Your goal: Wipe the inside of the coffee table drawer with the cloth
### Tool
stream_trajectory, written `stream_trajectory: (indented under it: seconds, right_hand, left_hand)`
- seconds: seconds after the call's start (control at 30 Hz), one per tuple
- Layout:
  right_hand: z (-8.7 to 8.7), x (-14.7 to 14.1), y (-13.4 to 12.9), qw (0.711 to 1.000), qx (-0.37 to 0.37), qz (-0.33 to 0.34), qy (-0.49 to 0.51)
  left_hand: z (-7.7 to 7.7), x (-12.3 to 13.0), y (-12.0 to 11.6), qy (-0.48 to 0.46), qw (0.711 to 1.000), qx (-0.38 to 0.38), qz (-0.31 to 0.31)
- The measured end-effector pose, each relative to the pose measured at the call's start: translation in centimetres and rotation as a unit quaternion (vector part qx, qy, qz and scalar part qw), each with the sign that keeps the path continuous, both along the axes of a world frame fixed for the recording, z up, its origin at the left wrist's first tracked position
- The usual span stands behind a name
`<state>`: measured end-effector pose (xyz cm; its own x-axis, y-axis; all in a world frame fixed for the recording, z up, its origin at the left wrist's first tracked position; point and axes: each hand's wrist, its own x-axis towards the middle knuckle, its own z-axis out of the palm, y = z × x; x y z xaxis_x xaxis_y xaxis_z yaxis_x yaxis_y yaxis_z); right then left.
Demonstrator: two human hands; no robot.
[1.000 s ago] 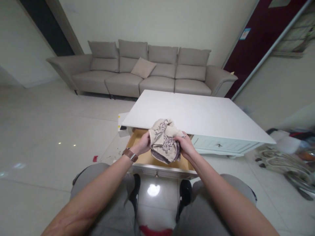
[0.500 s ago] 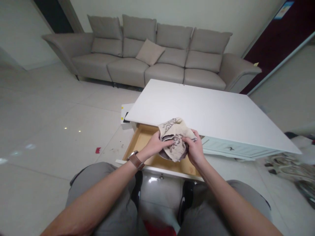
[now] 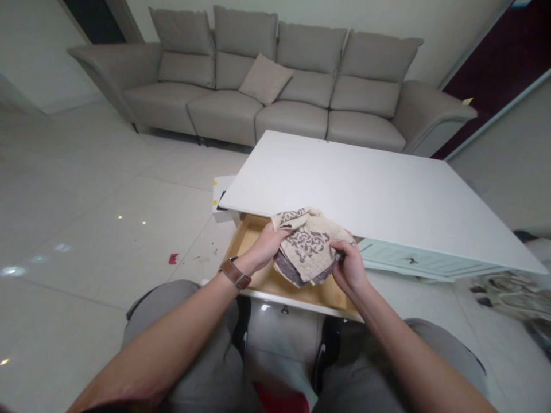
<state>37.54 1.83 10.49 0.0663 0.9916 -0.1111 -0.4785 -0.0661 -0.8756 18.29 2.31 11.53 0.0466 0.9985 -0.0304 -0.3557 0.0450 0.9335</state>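
Note:
A beige cloth point(image 3: 307, 244) with a dark purple-brown scroll pattern hangs between my two hands, its lower layers darker. My left hand point(image 3: 269, 244) pinches its left edge, thumb on top. My right hand point(image 3: 348, 261) grips the right side, thumb and fingers closed on it. Beneath the cloth is a pulled-out wooden drawer point(image 3: 245, 244) with a white front and a small knob point(image 3: 284, 310). The cloth hides part of the drawer's inside. A brown-strapped watch point(image 3: 235, 273) is on my left wrist.
The white coffee table point(image 3: 344, 178) stretches away to the right, with a second, shut drawer point(image 3: 408, 261). Behind it is a grey-brown sofa point(image 3: 293, 120) with a loose cushion point(image 3: 266, 80). A white box point(image 3: 221, 186) stands at the table's left end. A red scrap point(image 3: 173, 258) lies on the floor.
The cloth has been spread wider and flatter, showing more of its pattern. My hands have moved slightly apart, still gripping it. The view has tipped down a little.

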Motion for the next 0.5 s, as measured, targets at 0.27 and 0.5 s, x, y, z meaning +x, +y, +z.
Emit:
stream_trajectory:
  seconds: [0.27,0.5]
  right_hand:
    - [2.5,2.6,-0.9,0.957,-0.157,0.239,0.053]
    - [2.1,2.8,-2.0,0.943,-0.178,0.281,-0.020]
  left_hand:
    - [1.3,-1.8,0.5,0.058,0.998,0.024,-0.002]
    - [2.7,-3.0,-0.6,0.047,0.984,0.027,-0.168]
